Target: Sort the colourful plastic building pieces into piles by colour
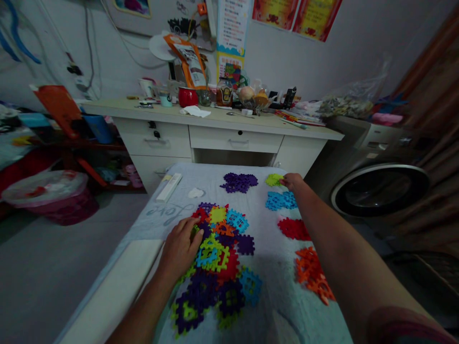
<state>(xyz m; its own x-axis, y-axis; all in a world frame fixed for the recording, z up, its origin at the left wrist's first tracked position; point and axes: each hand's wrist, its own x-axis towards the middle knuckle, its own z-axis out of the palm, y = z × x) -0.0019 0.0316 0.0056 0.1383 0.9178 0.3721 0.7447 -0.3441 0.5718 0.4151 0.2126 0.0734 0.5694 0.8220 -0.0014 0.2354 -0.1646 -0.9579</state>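
A mixed heap of coloured plastic interlocking tiles (218, 258) lies on a pale blue cloth-covered surface (265, 296). My left hand (180, 246) rests on the heap's left edge, fingers curled onto the tiles. My right hand (292, 181) reaches to the far right and pinches a yellow-green tile (274, 179). Sorted groups lie around it: purple tiles (239, 182), blue tiles (280, 200), red tiles (294, 229) and orange tiles (312, 273).
A white remote-like bar (169, 186) and a small white scrap (195, 193) lie at the far left of the cloth. Beyond stands a cluttered cream desk (215, 129) with drawers. A washing machine (380, 186) is at the right, a pink basket (53, 196) on the floor at the left.
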